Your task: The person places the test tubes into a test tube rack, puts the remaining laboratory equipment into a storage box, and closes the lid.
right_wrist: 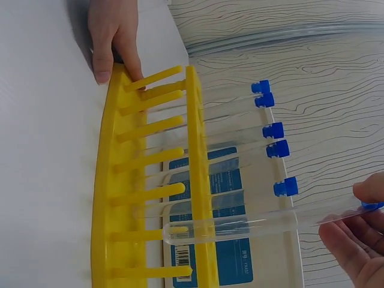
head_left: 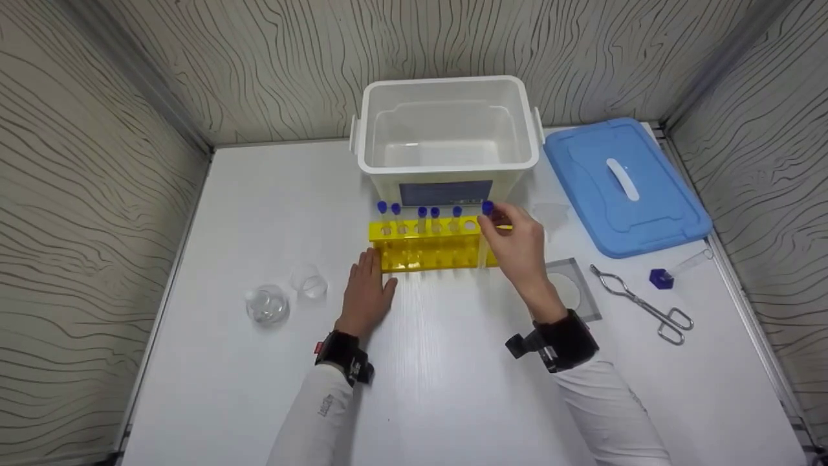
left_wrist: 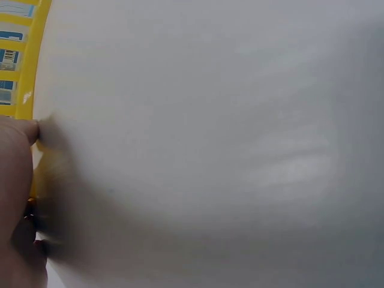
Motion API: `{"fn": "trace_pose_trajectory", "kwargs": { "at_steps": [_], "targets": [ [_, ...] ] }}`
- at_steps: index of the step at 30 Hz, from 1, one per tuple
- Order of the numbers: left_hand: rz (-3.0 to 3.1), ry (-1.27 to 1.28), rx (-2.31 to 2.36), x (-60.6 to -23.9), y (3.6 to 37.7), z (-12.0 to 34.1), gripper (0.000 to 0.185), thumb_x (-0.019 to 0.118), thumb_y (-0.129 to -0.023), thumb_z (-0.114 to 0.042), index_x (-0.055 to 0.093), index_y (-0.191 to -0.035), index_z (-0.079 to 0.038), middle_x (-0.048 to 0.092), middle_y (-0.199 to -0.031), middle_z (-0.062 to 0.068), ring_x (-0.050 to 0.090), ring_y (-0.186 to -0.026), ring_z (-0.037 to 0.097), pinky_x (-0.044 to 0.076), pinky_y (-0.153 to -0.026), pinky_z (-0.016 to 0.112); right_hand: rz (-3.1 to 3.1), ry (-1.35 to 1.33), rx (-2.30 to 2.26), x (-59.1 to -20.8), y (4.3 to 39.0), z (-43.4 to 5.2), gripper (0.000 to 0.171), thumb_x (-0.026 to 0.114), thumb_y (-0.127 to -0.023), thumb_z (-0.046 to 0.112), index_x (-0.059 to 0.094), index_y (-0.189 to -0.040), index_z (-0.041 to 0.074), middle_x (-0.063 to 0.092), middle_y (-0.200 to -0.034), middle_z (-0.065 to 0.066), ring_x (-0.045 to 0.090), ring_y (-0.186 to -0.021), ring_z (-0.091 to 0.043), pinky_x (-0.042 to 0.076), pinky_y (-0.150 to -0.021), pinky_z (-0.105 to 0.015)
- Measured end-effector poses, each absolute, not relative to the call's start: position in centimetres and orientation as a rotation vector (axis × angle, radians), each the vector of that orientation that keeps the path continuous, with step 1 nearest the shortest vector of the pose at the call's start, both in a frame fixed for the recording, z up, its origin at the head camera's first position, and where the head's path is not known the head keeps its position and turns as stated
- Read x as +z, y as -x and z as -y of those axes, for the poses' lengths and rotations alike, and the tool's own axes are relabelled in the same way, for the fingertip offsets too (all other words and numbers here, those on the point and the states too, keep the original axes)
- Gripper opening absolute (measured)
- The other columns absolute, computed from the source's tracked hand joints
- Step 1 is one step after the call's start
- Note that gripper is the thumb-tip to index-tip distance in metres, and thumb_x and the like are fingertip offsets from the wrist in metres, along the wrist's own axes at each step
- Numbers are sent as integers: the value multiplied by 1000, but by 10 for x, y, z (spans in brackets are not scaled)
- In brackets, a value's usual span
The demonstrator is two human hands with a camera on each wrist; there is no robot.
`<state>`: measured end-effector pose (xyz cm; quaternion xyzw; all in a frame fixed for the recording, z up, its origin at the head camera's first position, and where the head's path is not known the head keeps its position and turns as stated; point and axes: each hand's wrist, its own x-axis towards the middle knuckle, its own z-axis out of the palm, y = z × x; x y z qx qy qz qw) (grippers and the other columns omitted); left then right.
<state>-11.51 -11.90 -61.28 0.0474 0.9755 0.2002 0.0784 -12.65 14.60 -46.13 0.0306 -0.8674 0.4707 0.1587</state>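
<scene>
A yellow test tube rack [head_left: 427, 262] stands on the table with several blue-capped test tubes [head_left: 422, 212] upright in it. My left hand [head_left: 367, 291] lies at the rack's left end, fingers extended and touching its base; the right wrist view also shows this hand [right_wrist: 114, 36]. Near the rack's right end, my right hand [head_left: 517, 243] pinches another test tube [right_wrist: 258, 227] by its blue cap [head_left: 487, 208]. That tube hangs upright and overlaps the rack's upper bar in the right wrist view, its rounded bottom above the base. An uncovered hole [head_left: 470, 225] shows beside it.
Behind the rack stands a white bin [head_left: 446, 169]. Its blue lid [head_left: 647, 213] lies at right, near crucible tongs [head_left: 640, 301], a blue-based cylinder [head_left: 662, 279], a grey-edged square [head_left: 585, 291] and a clear funnel [head_left: 550, 213]. Two clear glass vessels [head_left: 266, 305] stand left.
</scene>
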Motion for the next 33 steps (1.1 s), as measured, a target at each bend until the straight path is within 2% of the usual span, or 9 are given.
{"fn": "trace_pose_trajectory", "kwargs": {
  "at_steps": [7, 12, 14, 25, 29, 33],
  "targets": [
    [-2921, -130, 582, -615, 115, 119, 74, 41, -103, -44, 13, -159, -2, 13, -168, 12, 13, -157, 27, 12, -129, 44, 2419, -144, 1407, -454, 137, -147, 30, 68, -93, 17, 66, -118, 0, 69, -106, -15, 69, -96, -25, 61, -85, -37],
    [-2929, -129, 587, -616, 116, 119, 74, 41, -103, -44, 15, -158, -2, 15, -168, 13, 14, -156, 28, 14, -129, 45, 2365, -157, 1455, -452, 145, -149, 32, 67, -94, 20, 65, -121, 2, 69, -109, -13, 69, -99, -22, 58, -86, -18],
    [-2929, -130, 582, -616, 116, 119, 74, 41, -103, -44, 15, -158, -2, 15, -168, 12, 14, -156, 28, 14, -129, 45, 2332, -168, 1470, -452, 148, -149, 33, 67, -94, 19, 65, -122, 1, 70, -109, -14, 69, -99, -22, 57, -85, -15],
    [-2903, -114, 606, -614, 116, 118, 74, 41, -103, -44, 13, -159, -4, 12, -169, 10, 11, -157, 26, 11, -129, 45, 2279, -214, 1482, -468, 163, -151, 32, 67, -94, 20, 65, -119, -1, 69, -107, -15, 70, -100, -24, 60, -88, -29],
    [-2905, -124, 605, -615, 117, 119, 74, 41, -103, -44, 14, -159, -3, 13, -168, 11, 12, -157, 28, 12, -129, 45, 2305, -212, 1479, -475, 166, -153, 34, 67, -94, 19, 64, -121, -2, 69, -109, -15, 69, -102, -24, 60, -89, -39],
    [-2924, -140, 614, -618, 117, 120, 73, 42, -103, -43, 18, -158, -1, 16, -167, 14, 15, -156, 29, 15, -128, 46, 2348, -223, 1481, -481, 168, -154, 35, 66, -95, 19, 63, -123, -2, 69, -111, -15, 69, -103, -25, 59, -91, -42]
  ]
}}
